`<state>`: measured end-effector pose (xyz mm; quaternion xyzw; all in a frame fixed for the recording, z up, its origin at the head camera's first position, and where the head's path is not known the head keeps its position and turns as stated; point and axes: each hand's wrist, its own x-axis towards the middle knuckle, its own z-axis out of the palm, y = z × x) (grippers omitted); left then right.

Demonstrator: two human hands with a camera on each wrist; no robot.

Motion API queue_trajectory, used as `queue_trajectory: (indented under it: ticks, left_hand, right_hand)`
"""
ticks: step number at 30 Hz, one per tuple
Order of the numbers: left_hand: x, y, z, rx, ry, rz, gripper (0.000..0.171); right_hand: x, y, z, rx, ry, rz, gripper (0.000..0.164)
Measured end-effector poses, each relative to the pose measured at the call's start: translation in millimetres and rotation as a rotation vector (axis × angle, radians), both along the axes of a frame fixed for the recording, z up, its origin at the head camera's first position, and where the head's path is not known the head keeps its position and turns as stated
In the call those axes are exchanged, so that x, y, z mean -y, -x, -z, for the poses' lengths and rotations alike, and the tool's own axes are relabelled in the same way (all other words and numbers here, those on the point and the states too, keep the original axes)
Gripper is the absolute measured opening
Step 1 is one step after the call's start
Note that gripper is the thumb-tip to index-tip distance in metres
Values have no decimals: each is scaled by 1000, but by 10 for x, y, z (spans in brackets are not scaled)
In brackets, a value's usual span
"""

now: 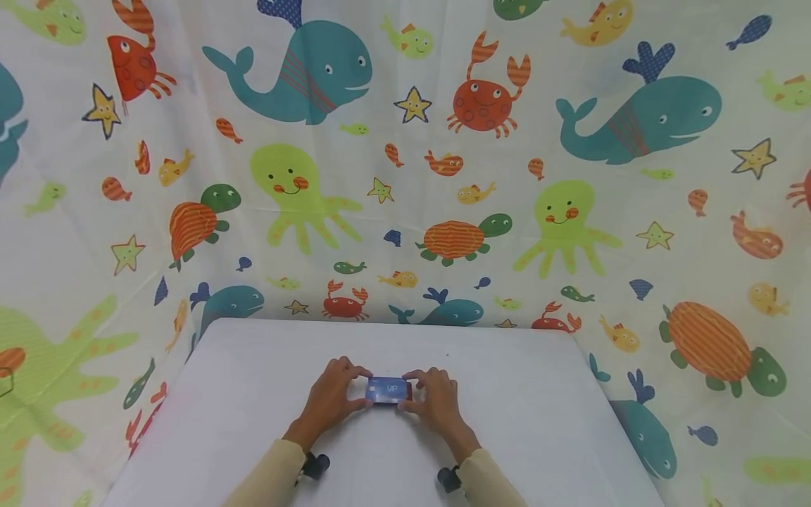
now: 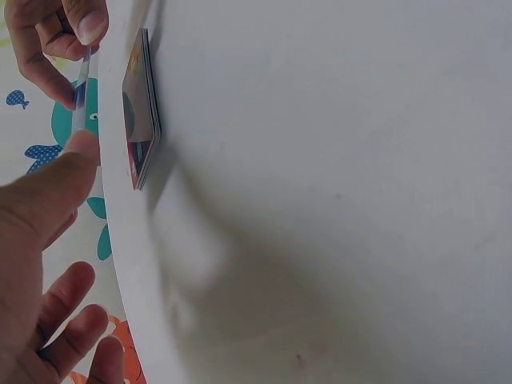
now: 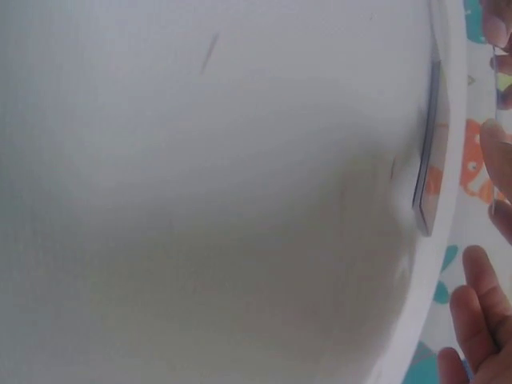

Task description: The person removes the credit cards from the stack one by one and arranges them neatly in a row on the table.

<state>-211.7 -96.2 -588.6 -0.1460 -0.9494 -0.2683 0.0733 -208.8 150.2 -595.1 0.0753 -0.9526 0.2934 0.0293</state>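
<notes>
A blue bank card (image 1: 388,389) with a chip and pale lettering is held level between both hands. My left hand (image 1: 331,396) pinches its left end between thumb and index finger. At the other end, the right hand (image 1: 437,401) pinches it likewise. The left wrist view shows this card (image 2: 82,92) nearly edge-on, raised off the table. Below it lies a small stack of cards (image 2: 142,120) with a colourful top face, also seen as a thin stack (image 3: 432,160) in the right wrist view. From above, the held card mostly hides that stack; a reddish edge (image 1: 409,390) peeks out at right.
The cards are over a white table (image 1: 380,465). A curtain (image 1: 393,232) printed with sea animals hangs behind and along both sides of it. Each wrist carries a small black camera, one at the left (image 1: 315,465) and one at the right (image 1: 449,479).
</notes>
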Motion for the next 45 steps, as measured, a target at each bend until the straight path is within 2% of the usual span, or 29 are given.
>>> queue_trajectory:
  ticks: [13, 21, 37, 45]
  left_hand:
    - [148, -117, -42, -4, -8, -10, 50]
    - [251, -160, -70, 25, 15, -17, 52]
    - [467, -296, -98, 19, 42, -38, 52]
    - [541, -393, -95, 1, 46, -41, 53]
  right_hand:
    - [137, -83, -72, -13, 16, -28, 49]
    - [219, -107, -75, -33, 3, -46, 51]
    - [415, -196, -71, -24, 21, -79, 49]
    - [510, -245, -49, 10, 83, -106, 52]
